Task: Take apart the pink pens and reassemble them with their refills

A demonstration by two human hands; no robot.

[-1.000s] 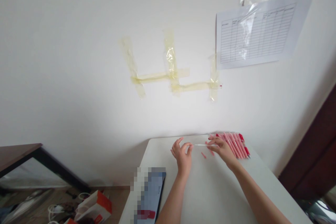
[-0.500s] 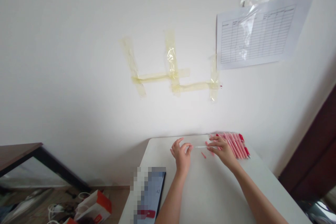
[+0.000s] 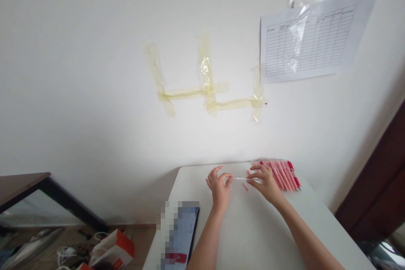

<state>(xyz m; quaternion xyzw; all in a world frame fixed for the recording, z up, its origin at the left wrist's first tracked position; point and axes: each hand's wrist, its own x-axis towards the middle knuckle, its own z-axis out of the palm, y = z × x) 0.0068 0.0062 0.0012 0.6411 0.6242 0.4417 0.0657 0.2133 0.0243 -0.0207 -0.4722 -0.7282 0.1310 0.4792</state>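
A thin white pen refill [image 3: 241,178] lies level between my hands above the white table. My right hand [image 3: 265,180] is closed in a pinch on its right part, other fingers spread. My left hand [image 3: 219,185] pinches thumb and forefinger together where the refill's left tip meets them; anything small inside that pinch is hidden. Just below the refill, a short pink pen part [image 3: 245,187] rests on the table. Beside my right hand is a row of several pink pens [image 3: 283,175] with red ends, partly covered by that hand.
On the table's left side lies a dark-edged tablet or phone [image 3: 186,232], partly pixelated. The white table [image 3: 253,236] stands against a wall with yellowed tape [image 3: 207,76] and a printed sheet [image 3: 310,42]. An orange-and-white box [image 3: 114,251] is on the floor.
My right hand has shifted slightly left, bringing the refill's tip up to my left fingertips; a small gap showed there before. My left hand has hardly moved.
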